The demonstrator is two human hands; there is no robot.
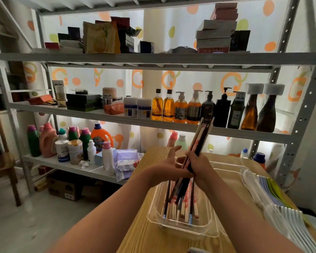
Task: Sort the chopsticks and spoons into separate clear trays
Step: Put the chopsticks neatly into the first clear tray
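Chopsticks, dark and pale wooden bundle (199,139), tilted up and away, clenched in right hand (201,167) above long clear plastic tray (154,219) holding more red-patterned loose chopsticks (182,209); left hand (167,164) released, fingers spread, just beside the bundle, contact unclear. Tray sits on light wood-grain table (140,232); second clear tray (232,170) just behind it. Row of white, blue and green plastic spoons (273,196) at the right, cut off by the frame edge, container under them hard to tell. Behind: grey metal shelf rack (153,58) with amber and dark pump bottles (180,108), backlit dotted curtain (190,79). Bundle's lower ends hidden behind the hands
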